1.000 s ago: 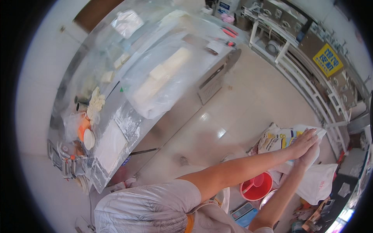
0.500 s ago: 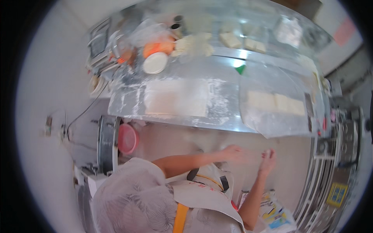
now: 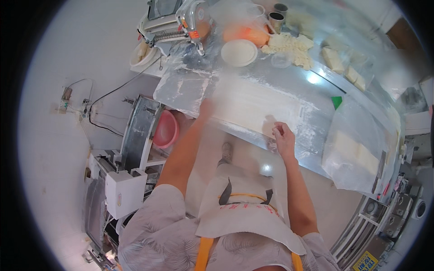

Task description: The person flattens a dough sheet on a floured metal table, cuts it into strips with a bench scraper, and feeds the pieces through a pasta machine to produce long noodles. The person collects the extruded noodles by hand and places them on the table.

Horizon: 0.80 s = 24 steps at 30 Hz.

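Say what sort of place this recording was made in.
Likely a small bakery or dough kitchen: a powder-dusted metal worktable carries a flat pale sheet that looks like dough, and blocks of similar colour lie under clear plastic.

Bright light glares off the metal counter (image 3: pixel 304 84) and floor (image 3: pixel 266 169). A soft shadow falls beside the right hand (image 3: pixel 283 133); the left hand (image 3: pixel 207 109) blurs. Edges curve into black.

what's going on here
A person works bare-handed at a floured metal table. The left hand, blurred, is by the left end of a pale, flat sheet; the right hand, loosely curled, is at its near edge toward the right. Whether either touches it is unclear. Farther right, pale slabs lie under clear plastic.
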### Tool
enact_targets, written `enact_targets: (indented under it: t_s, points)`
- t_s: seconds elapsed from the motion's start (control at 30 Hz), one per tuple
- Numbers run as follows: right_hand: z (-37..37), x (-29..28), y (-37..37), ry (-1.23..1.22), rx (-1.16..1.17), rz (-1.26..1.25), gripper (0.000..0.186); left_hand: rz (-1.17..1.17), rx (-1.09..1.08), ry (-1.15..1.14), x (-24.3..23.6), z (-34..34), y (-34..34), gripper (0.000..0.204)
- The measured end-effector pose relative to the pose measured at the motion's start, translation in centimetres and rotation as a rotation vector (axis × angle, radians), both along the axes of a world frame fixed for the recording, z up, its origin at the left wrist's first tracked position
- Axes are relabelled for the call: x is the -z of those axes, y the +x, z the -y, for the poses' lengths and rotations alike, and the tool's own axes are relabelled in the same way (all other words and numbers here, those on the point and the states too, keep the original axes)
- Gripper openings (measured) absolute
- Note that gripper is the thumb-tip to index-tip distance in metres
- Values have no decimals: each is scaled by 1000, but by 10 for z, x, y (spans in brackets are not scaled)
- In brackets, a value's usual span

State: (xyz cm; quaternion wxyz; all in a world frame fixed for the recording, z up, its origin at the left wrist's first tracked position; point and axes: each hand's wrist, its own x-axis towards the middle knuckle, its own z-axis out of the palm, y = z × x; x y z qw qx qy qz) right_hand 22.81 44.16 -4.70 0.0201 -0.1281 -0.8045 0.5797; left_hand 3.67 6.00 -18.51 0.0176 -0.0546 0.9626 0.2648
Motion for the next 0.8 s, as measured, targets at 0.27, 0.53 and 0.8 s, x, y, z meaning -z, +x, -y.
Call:
enact_targets:
  t_s: [0.27, 0.53, 0.8]
  points:
    - [111, 24, -101, -15, 92, 132, 34, 5, -106, 480, -58, -55, 5, 37]
    - [91, -13, -180, 87, 103, 422, 51, 201, 198, 920, -168, -152, 31, 27]
    - [-25, -109, -102, 123, 252, 177, 38, -32, 50, 156, -81, -88, -7, 53]
